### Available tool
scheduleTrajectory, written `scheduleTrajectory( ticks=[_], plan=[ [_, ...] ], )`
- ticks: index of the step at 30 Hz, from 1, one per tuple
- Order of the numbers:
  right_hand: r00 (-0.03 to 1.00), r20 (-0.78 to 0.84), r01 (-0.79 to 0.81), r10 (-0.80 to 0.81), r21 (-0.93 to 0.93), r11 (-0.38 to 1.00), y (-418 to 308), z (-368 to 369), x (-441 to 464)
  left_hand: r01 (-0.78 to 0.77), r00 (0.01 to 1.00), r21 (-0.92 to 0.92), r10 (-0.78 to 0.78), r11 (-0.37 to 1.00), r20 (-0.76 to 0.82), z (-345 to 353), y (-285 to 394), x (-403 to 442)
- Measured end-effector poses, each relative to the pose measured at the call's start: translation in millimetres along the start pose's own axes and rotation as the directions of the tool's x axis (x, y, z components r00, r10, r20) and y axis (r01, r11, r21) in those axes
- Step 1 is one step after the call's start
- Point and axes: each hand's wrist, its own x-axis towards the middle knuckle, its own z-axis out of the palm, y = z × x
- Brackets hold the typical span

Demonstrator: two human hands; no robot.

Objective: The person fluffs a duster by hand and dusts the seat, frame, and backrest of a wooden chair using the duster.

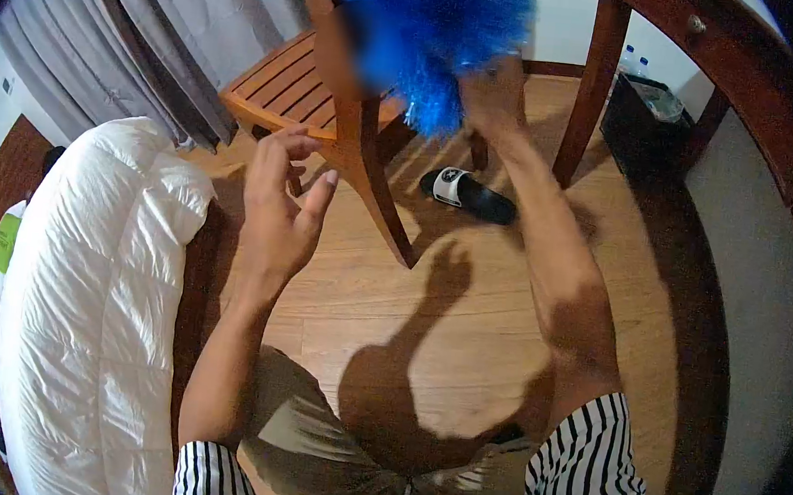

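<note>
My right hand (495, 99) reaches forward at the top of the view, closed on the lower right edge of a fluffy bright blue thing (438, 13) with shiny tinsel strands. Its exact kind is unclear, and its top is cut off by the frame. It hangs in front of the back of a wooden chair (354, 138), covering part of it. My right fingers are blurred and partly hidden by the strands. My left hand (282, 198) is raised near the chair's slatted seat, fingers loosely curved and apart, with nothing in it.
A black slipper (473, 196) with a white strap lies on the wooden floor (334, 299). At left is a bed with a white quilt (95, 304), with grey curtains (160, 24) behind. A wooden desk (721, 50) and a black bin (645, 124) stand at right, with bottles beside the bin.
</note>
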Motion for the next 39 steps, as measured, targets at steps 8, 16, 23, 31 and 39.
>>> scheduleTrajectory(
  ticks=[8, 16, 23, 31, 39],
  plan=[
    [0.981, -0.145, -0.114, 0.130, 0.111, 0.987, 118.1, 34.2, -5.5, 0.011, 0.995, -0.011, -0.010, 1.000, 0.096, 11.3, 3.0, 1.9],
    [0.906, 0.011, -0.355, 0.424, 0.569, 0.742, 89.3, -7.4, 1.6, 0.019, 0.999, 0.006, -0.019, 1.000, 0.041, 7.7, -5.6, -2.7],
    [0.939, -0.063, -0.287, 0.338, 0.401, 0.870, 82.8, 10.8, 13.3, -0.118, 0.960, 0.198, 0.163, 0.973, -0.227, 71.1, -30.4, 27.7],
    [0.926, 0.055, -0.348, 0.374, 0.512, 0.785, 65.1, 3.4, 5.0, 0.238, 0.933, 0.121, -0.192, 0.964, -0.305, 109.9, -34.4, 62.4],
    [0.903, 0.000, -0.388, 0.429, 0.426, 0.817, 77.0, -3.1, 18.9, 0.338, 0.909, 0.066, -0.307, 0.939, -0.283, 113.3, -40.9, 65.2]
  ],
)
